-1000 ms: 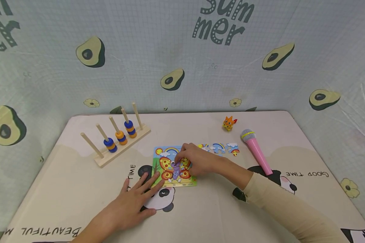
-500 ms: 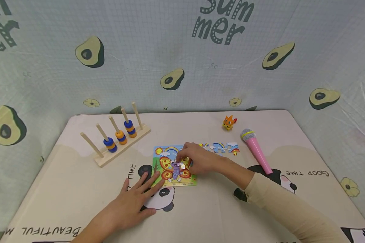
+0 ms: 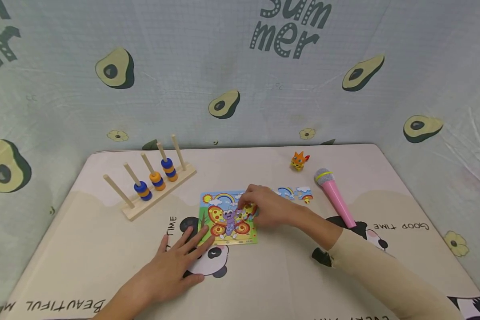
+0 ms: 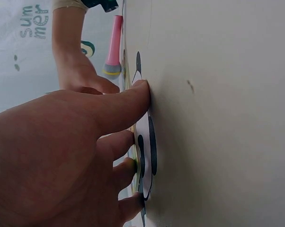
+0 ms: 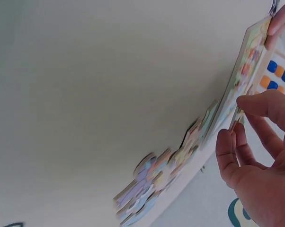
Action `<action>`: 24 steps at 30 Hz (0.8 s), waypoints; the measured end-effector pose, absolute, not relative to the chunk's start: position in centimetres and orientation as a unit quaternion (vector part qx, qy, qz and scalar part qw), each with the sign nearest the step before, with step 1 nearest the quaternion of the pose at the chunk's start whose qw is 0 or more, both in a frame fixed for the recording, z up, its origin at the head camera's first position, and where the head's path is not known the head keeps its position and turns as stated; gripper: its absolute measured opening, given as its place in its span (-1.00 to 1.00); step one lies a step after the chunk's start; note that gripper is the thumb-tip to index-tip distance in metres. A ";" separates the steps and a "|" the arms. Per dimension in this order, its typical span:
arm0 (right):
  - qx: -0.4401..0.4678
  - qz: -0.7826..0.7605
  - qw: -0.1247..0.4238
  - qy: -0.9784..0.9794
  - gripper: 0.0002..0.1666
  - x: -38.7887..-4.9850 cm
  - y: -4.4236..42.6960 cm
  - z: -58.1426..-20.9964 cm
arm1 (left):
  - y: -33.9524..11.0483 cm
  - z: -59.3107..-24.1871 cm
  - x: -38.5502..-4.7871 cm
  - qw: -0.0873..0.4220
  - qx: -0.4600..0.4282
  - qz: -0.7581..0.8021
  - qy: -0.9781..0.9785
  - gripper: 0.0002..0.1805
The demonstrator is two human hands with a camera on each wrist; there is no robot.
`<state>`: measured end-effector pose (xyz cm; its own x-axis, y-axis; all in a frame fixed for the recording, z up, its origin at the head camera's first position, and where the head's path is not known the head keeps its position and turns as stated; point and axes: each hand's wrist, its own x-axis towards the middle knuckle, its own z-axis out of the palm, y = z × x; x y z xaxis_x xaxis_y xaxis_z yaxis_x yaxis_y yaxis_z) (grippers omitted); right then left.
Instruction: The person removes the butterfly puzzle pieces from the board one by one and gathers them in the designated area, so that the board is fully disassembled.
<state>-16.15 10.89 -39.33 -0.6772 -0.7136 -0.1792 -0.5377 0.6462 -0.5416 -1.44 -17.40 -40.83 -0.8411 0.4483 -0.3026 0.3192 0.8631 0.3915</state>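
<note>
Right hand [image 3: 270, 206] — thumb and fingers pinching one small puzzle piece [image 5: 235, 119], seen nearly edge-on, long axis not readable. Piece at the fingertips, left of the knuckles, over the right part of the butterfly board [image 3: 240, 242]; contact unclear. Left hand [image 3: 176, 262] — farther from the piece, fingers spread at the board's lower-left corner. Loose pieces [image 3: 286, 193]: on the surface [image 3: 280, 275], right of the board.
</note>
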 end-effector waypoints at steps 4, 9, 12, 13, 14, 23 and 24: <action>-0.348 -0.232 0.188 0.889 -0.52 -15.9 11.7 -39.2 | -17.4 -40.9 -1.4 0.192 0.205 0.162 0.946 -0.14; -0.344 -0.230 0.183 0.892 -0.51 -15.9 12.8 -39.4 | -17.4 -40.9 -1.4 0.186 0.208 0.160 0.947 -0.14; -0.337 -0.227 0.178 0.896 -0.49 -15.8 13.5 -39.4 | -17.4 -40.9 -1.4 0.186 0.209 0.161 0.946 -0.13; -0.337 -0.227 0.176 0.897 -0.49 -15.8 13.8 -39.4 | -17.4 -40.9 -1.4 0.187 0.209 0.161 0.946 -0.13; -0.334 -0.228 0.175 0.898 -0.49 -15.8 14.0 -39.3 | -17.4 -40.9 -1.4 0.187 0.208 0.162 0.946 -0.13; -0.322 -0.251 0.155 0.900 -0.49 -15.5 16.5 -39.2 | -17.4 -41.1 -1.4 0.193 0.204 0.164 0.946 -0.12; -0.319 -0.253 0.154 0.900 -0.49 -15.5 16.8 -39.2 | -17.4 -41.1 -1.4 0.192 0.203 0.164 0.946 -0.12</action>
